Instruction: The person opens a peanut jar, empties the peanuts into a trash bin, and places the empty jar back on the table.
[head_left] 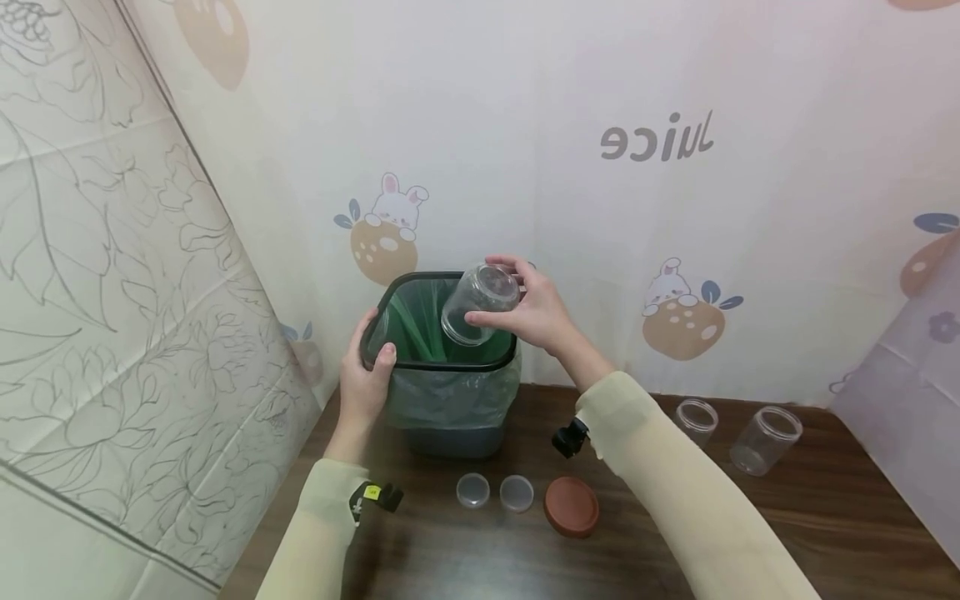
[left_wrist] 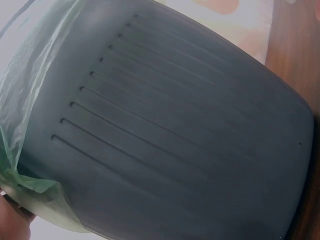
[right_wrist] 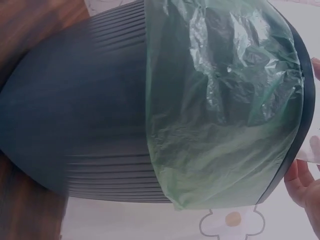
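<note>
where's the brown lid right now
In the head view the brown lid lies on the wooden table in front of the bin, just right of two small clear lids, under the right forearm.

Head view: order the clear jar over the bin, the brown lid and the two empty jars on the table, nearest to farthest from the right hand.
1. Clear jar, held in the right hand over the bin.
2. Brown lid, below on the table.
3. Two empty jars, far right.
</note>
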